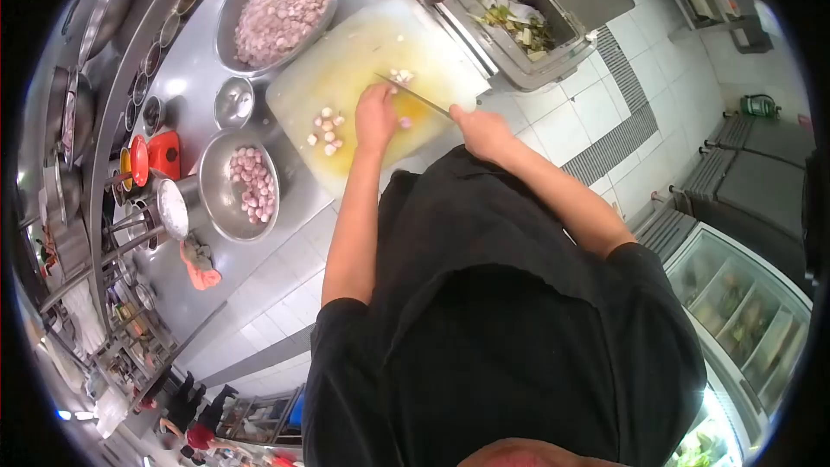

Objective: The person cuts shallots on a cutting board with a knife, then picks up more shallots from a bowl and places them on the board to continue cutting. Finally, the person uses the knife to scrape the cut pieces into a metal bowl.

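My right hand [482, 132] is closed around the handle of a kitchen knife [424, 100], its blade slanting up and left over a yellow-stained white cutting board [298, 91]. Close to the blade's tip, my left hand [375, 114] rests on the board with its fingers drawn together; what they hold, if anything, is hidden. Small pale and purplish pieces [402, 76] lie just beyond the blade. A single purplish shallot [405, 123] sits right of my left hand. Several peeled, pale shallots [327, 131] are grouped on the board's left part.
On the steel counter [181, 65] stand a large bowl heaped with shallots [281, 17], a small metal bowl [233, 102] and a bowl with purplish shallots [251, 183]. An open bin [519, 22] with scraps is beyond the board's right edge. People [201, 437] are far behind, lower left.
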Demonstrator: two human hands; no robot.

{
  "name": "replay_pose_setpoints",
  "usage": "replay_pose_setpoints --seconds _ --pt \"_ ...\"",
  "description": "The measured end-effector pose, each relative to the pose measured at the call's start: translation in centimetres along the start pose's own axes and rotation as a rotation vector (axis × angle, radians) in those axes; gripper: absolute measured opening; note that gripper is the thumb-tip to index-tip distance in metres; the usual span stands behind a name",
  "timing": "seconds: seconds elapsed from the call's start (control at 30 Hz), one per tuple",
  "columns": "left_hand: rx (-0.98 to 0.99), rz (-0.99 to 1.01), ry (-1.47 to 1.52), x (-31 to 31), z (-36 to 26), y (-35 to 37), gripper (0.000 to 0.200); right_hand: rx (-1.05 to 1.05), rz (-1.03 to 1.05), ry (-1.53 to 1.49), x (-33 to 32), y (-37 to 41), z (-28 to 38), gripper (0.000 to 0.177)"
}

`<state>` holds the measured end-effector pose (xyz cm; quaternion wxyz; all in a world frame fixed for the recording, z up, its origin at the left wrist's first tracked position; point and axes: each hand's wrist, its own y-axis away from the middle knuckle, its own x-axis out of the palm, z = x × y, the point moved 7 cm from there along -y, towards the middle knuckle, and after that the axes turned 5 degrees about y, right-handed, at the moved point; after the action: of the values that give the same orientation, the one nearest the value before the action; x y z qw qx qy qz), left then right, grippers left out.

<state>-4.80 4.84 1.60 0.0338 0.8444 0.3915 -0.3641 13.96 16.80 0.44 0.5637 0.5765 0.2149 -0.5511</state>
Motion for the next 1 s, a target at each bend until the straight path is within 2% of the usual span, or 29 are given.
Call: replay_pose_setpoints --seconds 0.07,0.13,0.3,0.37,0.47,0.6,0.67,0.9,1.0 --pt "0.024 0.024 -0.035 -0.2 -0.2 0.4 0.009 -0.044 -0.051 -0.011 -0.7 0.7 1.0 0.038" --pt "0.022 0.044 -0.024 0.6 -1.0 1.5 0.008 -0.028 -0.009 0.031 -1.5 3.0 1.4 0.037" --pt "0.068 0.036 -0.011 0.6 -1.0 0.3 0.007 -0.027 -0.096 0.086 -1.1 2.0 0.7 0.032" --pt "0.063 0.05 -0.033 0.8 -0.1 0.6 0.006 -0.049 -0.066 0.162 -1.7 2.1 1.4 0.03" --pt "0.03 0.056 -0.04 0.7 -0.2 0.4 0.007 -0.043 -0.068 0.114 -0.3 1.4 0.8 0.028" --pt "-0.001 0.077 -0.013 0.4 0.3 0.7 0.007 -0.043 -0.043 0.171 -1.4 1.6 1.7 0.028" --pt "0.068 0.049 -0.042 0.2 -0.5 0.4 0.008 -0.062 -0.124 0.154 -0.6 1.3 1.1 0.029" --pt "0.099 0.035 -0.05 0.4 0.0 0.5 0.008 -0.044 -0.083 0.159 -0.9 1.2 1.2 0.029" --pt "0.04 0.043 -0.084 0.3 0.5 0.0 0.007 -0.081 -0.134 0.145 -1.6 0.5 1.4 0.03"
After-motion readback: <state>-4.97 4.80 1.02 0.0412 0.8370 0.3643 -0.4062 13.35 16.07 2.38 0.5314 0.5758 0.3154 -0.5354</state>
